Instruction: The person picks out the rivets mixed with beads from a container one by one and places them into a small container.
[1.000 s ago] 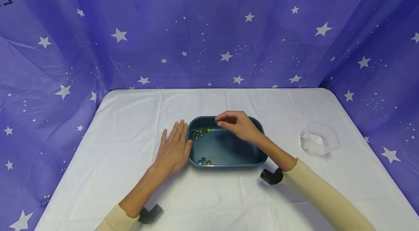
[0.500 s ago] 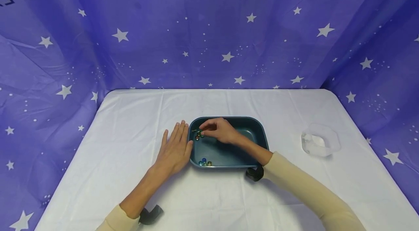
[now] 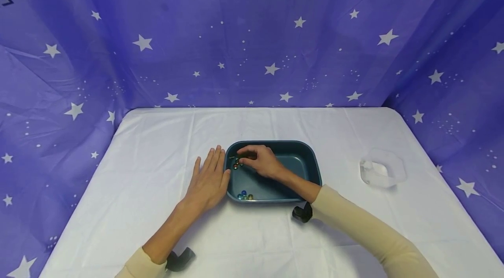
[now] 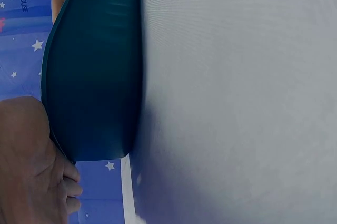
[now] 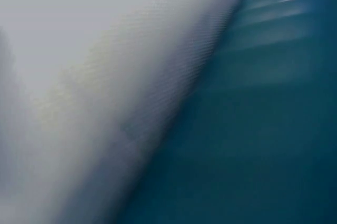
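In the head view, my left hand [image 3: 208, 184] lies with straight fingers against the left side of a dark teal tray [image 3: 275, 200], the thumb at its rim. The left wrist view shows that hand [image 4: 23, 166] at the tray's rim [image 4: 45, 71]. My right hand [image 3: 261, 162] reaches into the tray, fingers bent and thumb apart, over glass marbles [image 3: 236, 166] in the far left corner. Its fingers partly cover these marbles, and whether it pinches one is hidden. More marbles [image 3: 244, 195], blue, green and amber, lie in the near left corner.
A clear plastic container [image 3: 382, 168] stands on the white cloth [image 3: 342, 133] to the right of the tray. Purple star-printed curtains [image 3: 220, 41] hang behind and beside the table. In the right wrist view, the tray's outer wall [image 5: 253, 124] fills the right half.
My right hand has moved left and down from above the tray's far rim to the far left marbles, shifting only slightly in the last half second. The left hand stays put.
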`<state>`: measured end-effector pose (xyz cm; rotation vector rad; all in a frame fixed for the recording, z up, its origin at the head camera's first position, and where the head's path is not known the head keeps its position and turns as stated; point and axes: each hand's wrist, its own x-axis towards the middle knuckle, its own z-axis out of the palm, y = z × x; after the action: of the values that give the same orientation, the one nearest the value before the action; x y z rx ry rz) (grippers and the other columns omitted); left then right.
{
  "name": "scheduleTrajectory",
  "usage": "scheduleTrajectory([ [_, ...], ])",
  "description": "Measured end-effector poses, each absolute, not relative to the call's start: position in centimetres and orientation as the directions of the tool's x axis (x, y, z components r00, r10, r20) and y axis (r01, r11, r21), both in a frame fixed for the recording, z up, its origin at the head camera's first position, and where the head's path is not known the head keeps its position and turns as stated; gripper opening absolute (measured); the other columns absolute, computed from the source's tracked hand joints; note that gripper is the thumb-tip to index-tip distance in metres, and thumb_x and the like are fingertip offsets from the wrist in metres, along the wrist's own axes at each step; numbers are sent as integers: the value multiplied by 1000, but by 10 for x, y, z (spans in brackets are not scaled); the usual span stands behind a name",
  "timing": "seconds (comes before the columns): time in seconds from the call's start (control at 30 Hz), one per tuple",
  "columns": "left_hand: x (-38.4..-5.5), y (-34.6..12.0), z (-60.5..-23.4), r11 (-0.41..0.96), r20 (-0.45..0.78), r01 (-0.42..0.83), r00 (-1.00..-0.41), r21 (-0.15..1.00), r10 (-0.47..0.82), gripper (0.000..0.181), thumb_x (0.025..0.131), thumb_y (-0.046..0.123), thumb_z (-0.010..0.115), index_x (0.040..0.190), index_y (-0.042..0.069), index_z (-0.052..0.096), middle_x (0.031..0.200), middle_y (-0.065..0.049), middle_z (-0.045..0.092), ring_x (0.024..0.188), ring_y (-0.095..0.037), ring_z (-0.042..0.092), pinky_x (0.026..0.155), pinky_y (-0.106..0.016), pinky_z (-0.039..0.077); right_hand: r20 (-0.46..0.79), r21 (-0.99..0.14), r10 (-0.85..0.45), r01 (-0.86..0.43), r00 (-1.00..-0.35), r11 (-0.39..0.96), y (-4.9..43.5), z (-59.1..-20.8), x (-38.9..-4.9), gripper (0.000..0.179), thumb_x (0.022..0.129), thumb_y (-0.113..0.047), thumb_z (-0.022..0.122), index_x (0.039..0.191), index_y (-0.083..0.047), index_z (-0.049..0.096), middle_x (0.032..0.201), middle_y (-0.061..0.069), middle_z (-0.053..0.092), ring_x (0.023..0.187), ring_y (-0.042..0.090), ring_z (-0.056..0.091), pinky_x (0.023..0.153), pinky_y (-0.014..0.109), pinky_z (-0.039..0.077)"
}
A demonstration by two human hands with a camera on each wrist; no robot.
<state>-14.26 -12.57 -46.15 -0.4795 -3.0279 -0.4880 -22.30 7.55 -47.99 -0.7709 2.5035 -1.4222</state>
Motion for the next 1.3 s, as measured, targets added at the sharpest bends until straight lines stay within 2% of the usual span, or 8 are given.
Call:
scheduleTrajectory([
  [0.33,-143,-126,-463,898,80,307,-952,316,297,60,108,29,37,155,-5,23,163,-18,17,150,-34,13,116,-59,7,98,-749,-498,-394,-862,533,72,-479,-219,24,93,-12,72,117,-9,74,104,1,74,85,6,66,74,25,52],
  [0.67,-144,-127,-463,894,89,310,-951,324,298,60,108,28,38,155,-6,24,163,-19,17,150,-34,13,116,-60,7,122,-684,-495,-434,-860,586,70,-480,-219,21,92,-12,73,112,-11,76,103,0,74,71,8,58,68,26,48],
  [0.9,-143,-128,-464,890,86,312,-950,333,300,60,108,28,38,155,-6,23,163,-19,17,150,-34,12,116,-60,7,132,-664,-462,-424,-877,615,66,-482,-220,22,91,-12,74,112,-11,77,109,1,74,89,12,64,81,33,51],
  [1.0,-144,-128,-465,888,91,310,-951,339,297,60,107,28,38,155,-6,24,163,-19,17,150,-34,13,116,-59,7,164,-649,-421,-419,-892,636,64,-482,-219,19,90,-14,75,109,-12,79,106,0,75,94,15,67,81,36,52],
  [1.3,-145,-127,-465,888,78,309,-950,340,301,60,108,29,37,155,-6,23,163,-19,17,150,-34,13,116,-59,7,210,-603,-372,-419,-904,679,58,-485,-215,18,89,-21,77,105,-14,80,100,-3,75,90,15,69,76,38,53],
])
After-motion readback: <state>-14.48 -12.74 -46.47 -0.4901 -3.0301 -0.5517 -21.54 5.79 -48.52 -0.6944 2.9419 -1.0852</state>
